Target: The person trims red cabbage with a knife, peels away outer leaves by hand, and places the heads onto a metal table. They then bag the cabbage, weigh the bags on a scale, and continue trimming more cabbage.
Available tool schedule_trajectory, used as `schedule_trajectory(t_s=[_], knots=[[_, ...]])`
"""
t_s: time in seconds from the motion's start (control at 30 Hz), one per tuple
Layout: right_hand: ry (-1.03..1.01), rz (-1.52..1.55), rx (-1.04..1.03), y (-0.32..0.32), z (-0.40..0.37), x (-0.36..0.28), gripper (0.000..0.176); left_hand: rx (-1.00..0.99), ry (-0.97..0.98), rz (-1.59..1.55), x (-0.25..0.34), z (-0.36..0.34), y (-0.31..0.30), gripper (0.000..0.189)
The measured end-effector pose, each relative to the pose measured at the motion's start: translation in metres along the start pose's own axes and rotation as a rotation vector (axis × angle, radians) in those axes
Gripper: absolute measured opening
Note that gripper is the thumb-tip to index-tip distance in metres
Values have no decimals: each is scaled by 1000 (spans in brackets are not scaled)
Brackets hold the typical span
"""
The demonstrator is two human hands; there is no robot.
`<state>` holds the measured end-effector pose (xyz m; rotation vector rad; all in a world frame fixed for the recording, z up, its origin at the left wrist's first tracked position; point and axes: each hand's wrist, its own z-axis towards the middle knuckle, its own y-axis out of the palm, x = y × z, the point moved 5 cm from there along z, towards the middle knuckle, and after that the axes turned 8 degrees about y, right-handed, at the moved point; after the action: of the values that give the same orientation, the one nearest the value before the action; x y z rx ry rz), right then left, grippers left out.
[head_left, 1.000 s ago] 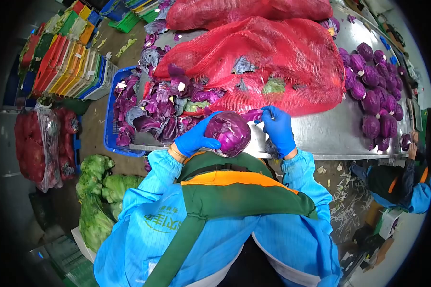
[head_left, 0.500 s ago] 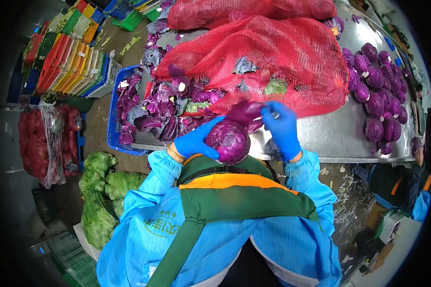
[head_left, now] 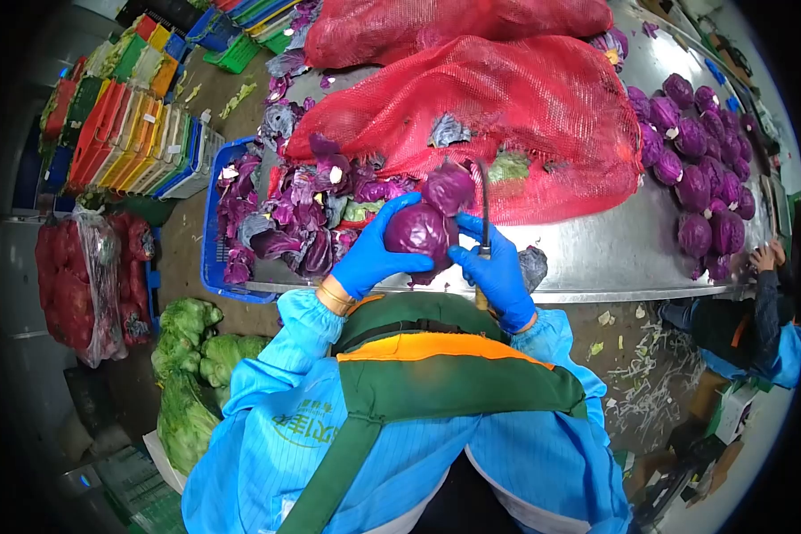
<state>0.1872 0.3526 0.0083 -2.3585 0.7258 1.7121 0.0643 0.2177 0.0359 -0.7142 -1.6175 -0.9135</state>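
Observation:
My left hand (head_left: 369, 254), in a blue glove, is wrapped round the left side of a red cabbage (head_left: 416, 236) held above the table's front edge. A loosened purple leaf (head_left: 449, 188) stands up at the cabbage's far side. My right hand (head_left: 500, 274), gloved too, is closed round the handle of a knife (head_left: 485, 209), its blade pointing away from me. The right fingertips touch or nearly touch the cabbage's right side. Past my hands, trimmed cabbage leaves (head_left: 307, 240) lie heaped on the left.
Red mesh sacks (head_left: 543, 125) fill the metal table's (head_left: 587, 258) middle. Several red cabbages (head_left: 707, 169) are grouped at right. A blue crate (head_left: 212, 240) of leaves stands left, near green leafy heads (head_left: 187, 356) and stacked crates (head_left: 138, 133). Another person's hand (head_left: 765, 256) is at far right.
My right hand has come down and in, from beyond the cabbage to its right side. The knife blade now shows clearly. The cabbage has turned slightly, its leaf now standing up.

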Motion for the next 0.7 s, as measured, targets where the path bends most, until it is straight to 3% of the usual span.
schedule_trajectory(t_s=[0.1, 0.13, 0.2, 0.23, 0.3, 0.37, 0.43, 0.47, 0.57, 0.6, 0.63, 0.7], knots=[[-115, 58, -78, 9, 3, -12, 54, 68, 20, 229, 3, -2, 1, 101], [-172, 42, 24, 9, 3, -18, 40, 57, 120, 419, 3, -3, 1, 100], [-115, 16, 55, 3, 14, -17, 33, 42, 260, 717, 14, -6, 8, 100], [-58, -8, 79, 2, 19, -14, 27, 42, 260, 718, 12, -6, 6, 100], [-153, 130, 147, -3, 20, -19, 17, -21, 402, 707, 8, -7, 3, 101], [-51, 280, 304, -31, 22, -12, 15, 30, 345, 578, 8, -10, -4, 100], [-21, 243, 410, -48, 17, -8, 13, 160, 332, 336, 14, -15, -14, 96], [-21, 246, 405, -46, 17, -7, 13, 192, 337, 270, 13, -15, -21, 97], [-247, -513, 395, -29, 13, -23, 44, 229, 380, 418, 21, -13, -31, 98], [-290, -510, 319, -18, 12, -28, 57, 227, 387, 439, 21, -11, -32, 98], [-404, -509, 259, -4, 8, -38, 53, 223, 390, 440, 24, -9, -30, 98], [-279, -379, 83, 19, 3, -52, 52, 203, 364, 427, 28, -11, -25, 96]])
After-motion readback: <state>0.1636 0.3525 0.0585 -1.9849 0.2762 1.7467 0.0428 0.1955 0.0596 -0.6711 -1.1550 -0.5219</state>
